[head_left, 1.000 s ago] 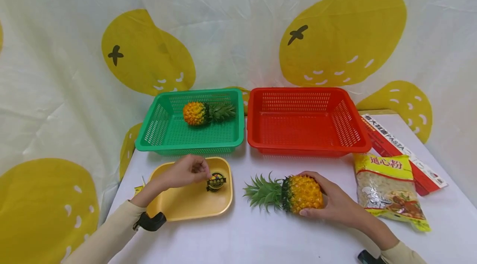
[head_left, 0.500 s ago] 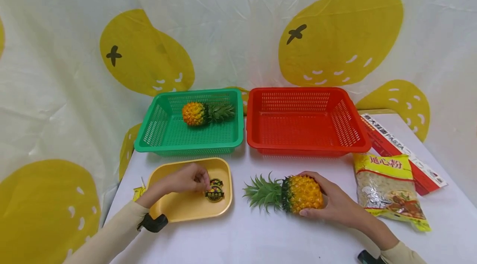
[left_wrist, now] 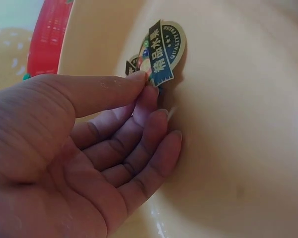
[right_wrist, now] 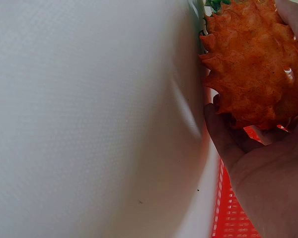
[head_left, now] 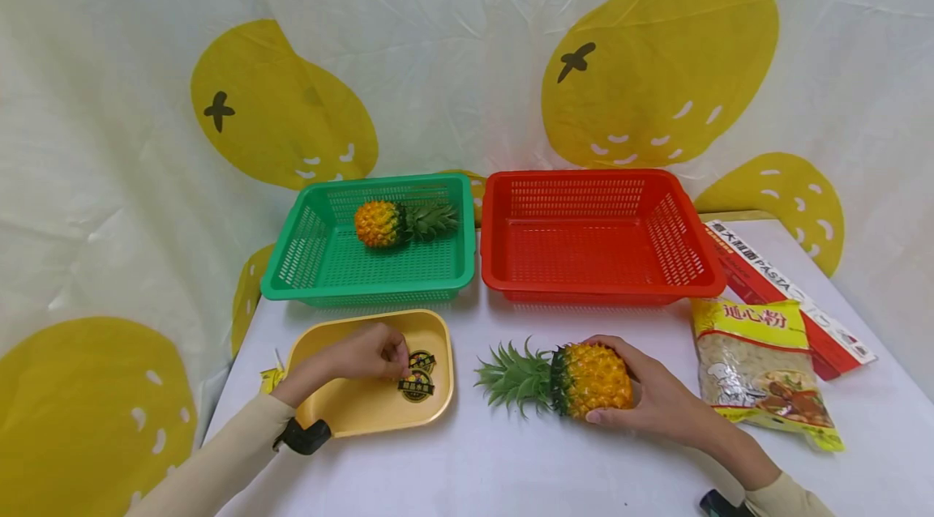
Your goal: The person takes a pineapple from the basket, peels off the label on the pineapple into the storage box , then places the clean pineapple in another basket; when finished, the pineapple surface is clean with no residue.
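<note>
Head view: left hand (head_left: pixel 365 355) over the yellow tray (head_left: pixel 343 408), thumb and finger pinching a round sticker (head_left: pixel 417 386) at about 3 o'clock from the hand, with a second sticker (head_left: pixel 422 361) just beside it. Right hand (head_left: pixel 653 395) curled around the fat end of a pineapple (head_left: pixel 584 379) lying on the white table (head_left: pixel 511 468), leaves pointing to 9 o'clock. Looks like the sticker-picking step; next move probably needs a firm pinch, a clean lift off the tray, and a steady fruit. Behind, at 12 o'clock, a green basket (head_left: pixel 292 258) with another pineapple (head_left: pixel 379 224) inside, and a red basket (head_left: pixel 686 258) right beside it. At 3 o'clock, a pasta bag (head_left: pixel 759 371) and a red pasta box (head_left: pixel 781 290). Behind all, a white cloth with big yellow fruit shapes (head_left: pixel 657 63). Left wrist view: fingers (left_wrist: pixel 114 91) pinching the sticker's edge, sticker standing up off the tray. Right wrist view: palm and fingers wrapped under the bumpy orange fruit, white table at 9 o'clock.
</note>
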The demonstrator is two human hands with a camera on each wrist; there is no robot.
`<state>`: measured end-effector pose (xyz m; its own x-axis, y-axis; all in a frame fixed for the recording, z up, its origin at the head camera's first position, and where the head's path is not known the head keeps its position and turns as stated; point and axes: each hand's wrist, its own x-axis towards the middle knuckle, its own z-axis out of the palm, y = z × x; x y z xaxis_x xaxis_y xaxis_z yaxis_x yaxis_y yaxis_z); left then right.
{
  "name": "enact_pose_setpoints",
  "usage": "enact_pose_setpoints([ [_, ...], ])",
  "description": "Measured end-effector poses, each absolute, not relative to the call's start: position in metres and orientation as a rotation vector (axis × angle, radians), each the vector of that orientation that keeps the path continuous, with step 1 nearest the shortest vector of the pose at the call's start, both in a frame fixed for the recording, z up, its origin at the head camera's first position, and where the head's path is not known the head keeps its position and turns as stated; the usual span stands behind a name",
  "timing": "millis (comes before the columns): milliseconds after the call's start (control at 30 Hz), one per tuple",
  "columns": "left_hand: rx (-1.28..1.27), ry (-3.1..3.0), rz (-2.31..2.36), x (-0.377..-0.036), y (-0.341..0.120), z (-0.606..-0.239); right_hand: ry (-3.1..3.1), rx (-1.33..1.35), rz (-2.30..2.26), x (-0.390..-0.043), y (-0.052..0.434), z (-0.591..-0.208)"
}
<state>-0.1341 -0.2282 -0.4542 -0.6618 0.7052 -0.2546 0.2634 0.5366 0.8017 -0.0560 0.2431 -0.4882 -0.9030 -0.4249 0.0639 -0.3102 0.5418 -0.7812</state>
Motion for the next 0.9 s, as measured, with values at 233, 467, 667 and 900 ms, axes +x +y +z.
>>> enact_pose_setpoints([
  [233,0.767,2.257,0.966,-0.134,-0.228,-0.453,2.641,-0.640,-1.308,-0.056,0.244,-0.489],
  [467,0.809,2.290,0.952,-0.133,-0.227,-0.448,2.643,-0.660,-1.318,-0.056,0.245,-0.490],
  [667,0.930,2.413,0.895,-0.135,-0.228,-0.436,2.639,-0.622,-1.309,-0.055,0.243,-0.489],
  [900,0.917,2.441,0.945,-0.133,-0.216,-0.416,2.634,-0.594,-1.300,-0.055,0.242,-0.489],
])
